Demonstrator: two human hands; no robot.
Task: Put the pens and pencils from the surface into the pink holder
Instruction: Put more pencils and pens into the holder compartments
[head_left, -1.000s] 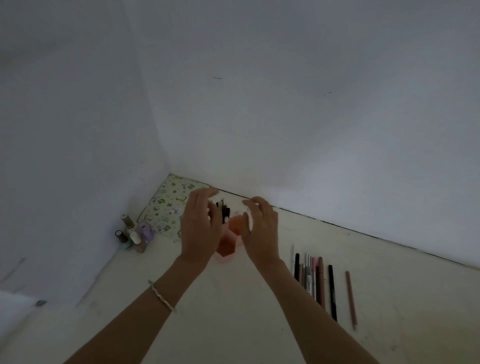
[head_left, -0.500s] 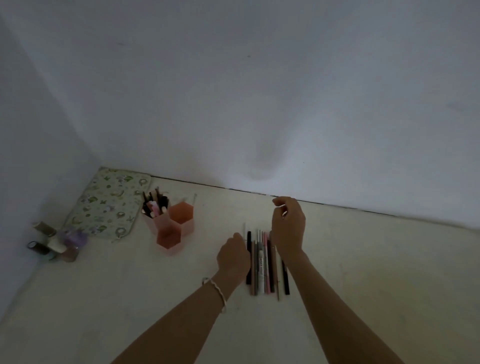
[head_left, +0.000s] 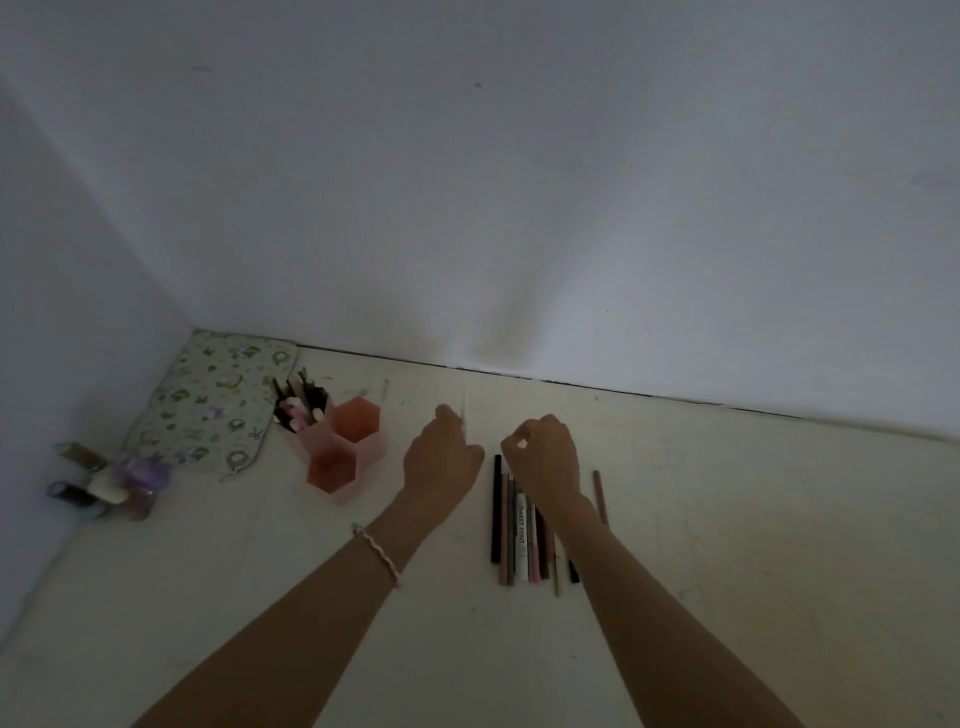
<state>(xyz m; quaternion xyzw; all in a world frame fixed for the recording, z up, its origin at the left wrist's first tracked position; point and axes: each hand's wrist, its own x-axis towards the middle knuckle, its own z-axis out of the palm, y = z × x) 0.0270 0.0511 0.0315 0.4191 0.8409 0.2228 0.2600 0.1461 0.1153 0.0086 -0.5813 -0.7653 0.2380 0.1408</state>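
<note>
The pink holder (head_left: 358, 434) has three hexagonal cups; its back-left cup holds several pens, the other two look empty. To its right, several pens and pencils (head_left: 519, 525) lie side by side on the pale surface, with a brown pencil (head_left: 600, 496) a little apart on the right. Between holder and row, my left hand (head_left: 441, 460) grips a thin pale pen (head_left: 464, 410) that points up and is blurred. My right hand (head_left: 545, 457) hovers over the row's far end, fingers curled with thumb meeting forefinger; I see nothing in it.
A floral patterned mat (head_left: 213, 405) lies in the corner behind the holder. A cluster of small bottles (head_left: 104, 483) stands at the left wall. White walls close off the back and left; the surface stretches away to the right and towards me.
Both hands left the holder and moved right to the row of pens. The left hand lifted the thin pale pen from the row's left end and carried it left.
</note>
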